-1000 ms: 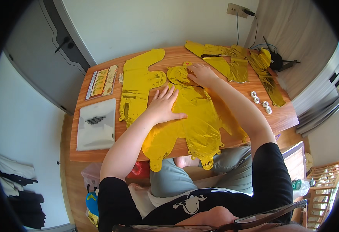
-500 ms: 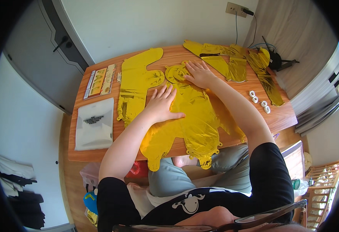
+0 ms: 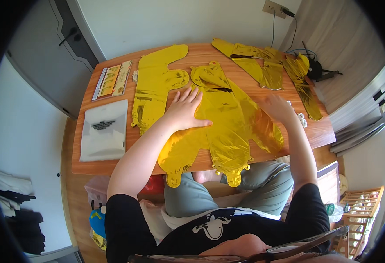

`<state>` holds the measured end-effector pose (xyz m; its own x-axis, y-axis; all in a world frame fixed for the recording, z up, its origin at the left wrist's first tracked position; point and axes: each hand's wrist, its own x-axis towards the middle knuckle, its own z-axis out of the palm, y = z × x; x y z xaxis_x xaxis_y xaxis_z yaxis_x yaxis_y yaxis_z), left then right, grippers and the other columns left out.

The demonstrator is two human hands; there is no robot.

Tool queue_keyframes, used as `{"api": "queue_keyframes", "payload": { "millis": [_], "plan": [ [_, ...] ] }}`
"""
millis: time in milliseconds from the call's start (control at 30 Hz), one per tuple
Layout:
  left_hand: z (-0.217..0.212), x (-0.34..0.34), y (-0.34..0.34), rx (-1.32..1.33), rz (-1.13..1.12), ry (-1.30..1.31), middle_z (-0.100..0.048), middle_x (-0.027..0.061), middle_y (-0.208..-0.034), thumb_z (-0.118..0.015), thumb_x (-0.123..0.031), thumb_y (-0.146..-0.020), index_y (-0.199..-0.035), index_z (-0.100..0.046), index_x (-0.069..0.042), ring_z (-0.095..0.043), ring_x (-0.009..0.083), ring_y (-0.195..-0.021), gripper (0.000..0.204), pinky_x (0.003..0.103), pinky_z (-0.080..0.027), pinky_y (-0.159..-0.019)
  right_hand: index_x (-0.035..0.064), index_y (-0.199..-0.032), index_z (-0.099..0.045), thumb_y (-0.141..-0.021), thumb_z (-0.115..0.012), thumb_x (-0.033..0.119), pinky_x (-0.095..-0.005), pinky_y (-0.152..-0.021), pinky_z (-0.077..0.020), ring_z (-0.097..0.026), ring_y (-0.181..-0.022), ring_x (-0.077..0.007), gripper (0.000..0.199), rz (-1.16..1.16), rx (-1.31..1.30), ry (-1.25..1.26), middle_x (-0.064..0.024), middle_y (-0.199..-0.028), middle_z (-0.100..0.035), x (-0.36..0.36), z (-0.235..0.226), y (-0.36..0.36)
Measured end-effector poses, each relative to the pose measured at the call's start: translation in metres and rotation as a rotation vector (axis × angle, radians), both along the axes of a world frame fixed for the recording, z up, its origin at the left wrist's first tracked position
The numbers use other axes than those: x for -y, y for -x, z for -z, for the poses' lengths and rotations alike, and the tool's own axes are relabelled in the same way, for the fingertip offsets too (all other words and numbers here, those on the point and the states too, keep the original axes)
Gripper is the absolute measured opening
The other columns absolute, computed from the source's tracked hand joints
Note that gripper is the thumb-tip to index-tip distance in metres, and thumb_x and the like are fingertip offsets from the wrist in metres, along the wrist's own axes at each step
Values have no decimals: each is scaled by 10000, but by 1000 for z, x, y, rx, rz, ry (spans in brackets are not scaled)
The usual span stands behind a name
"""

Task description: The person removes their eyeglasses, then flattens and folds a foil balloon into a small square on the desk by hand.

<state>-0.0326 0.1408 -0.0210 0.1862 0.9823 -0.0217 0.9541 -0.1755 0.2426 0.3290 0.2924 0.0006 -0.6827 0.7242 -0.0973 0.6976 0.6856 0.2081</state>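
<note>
Where the left hand (image 3: pixel 184 112) rests, gold foil (image 3: pixel 223 116) lies partly beneath.

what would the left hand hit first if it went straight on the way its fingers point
The left hand would likely meet the rounded far end of the gold foil sheet beneath it, though the hand's exact height is unclear.

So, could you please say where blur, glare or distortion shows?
In the head view, the bare right hand is blurred, the bare left hand sharper; there too, glare streaks the central crinkled gold foil sheet, and the brown wooden tabletop looks bowed.
</note>
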Motion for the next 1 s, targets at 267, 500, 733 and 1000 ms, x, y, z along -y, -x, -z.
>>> {"api": "queue_keyframes", "payload": {
  "millis": [267, 500, 733, 1000],
  "plan": [
    [4, -1, 1, -7, 12, -9, -188, 212, -1719, -585, -917, -753, -1644, -229, -17, -93, 352, -1613, 1316, 541, -79, -1294, 70, -1277, -579, -868, -776, 227, -401, -803, -538, -673, -882, -296, 481, 531, -593, 76, -138, -925, -666, 150, -17, -68],
    [3, -2, 0, -38, -18, -1, -179, 169, -1733, -641, -868, -761, -1654, -237, -59, -65, 310, -1621, 1272, 516, -77, -1299, 73, -1356, -527, -844, -751, 61, -358, -756, -565, -679, -826, -229, 560, 638, -980, 236, -107, -912, -672, 154, 11, -45],
    [-1, -2, -2, -33, -23, 10, -186, 167, -1732, -650, -855, -768, -1654, -240, -60, -73, 311, -1621, 1260, 515, -81, -1297, 76, -1355, -543, -843, -731, 73, -410, -784, -562, -685, -841, -316, 545, 414, -828, -253, -135, -961, -674, 157, 32, -38],
    [1, 0, -1, -32, -16, -8, -196, 171, -1729, -650, -856, -767, -1652, -238, -50, -95, 321, -1618, 1266, 514, -89, -1295, 74, -1376, -543, -875, -674, -41, -299, -765, -559, -690, -892, -167, 530, 565, -1301, 109, -107, -1104, -665, 162, 7, 1]
  ]
}}
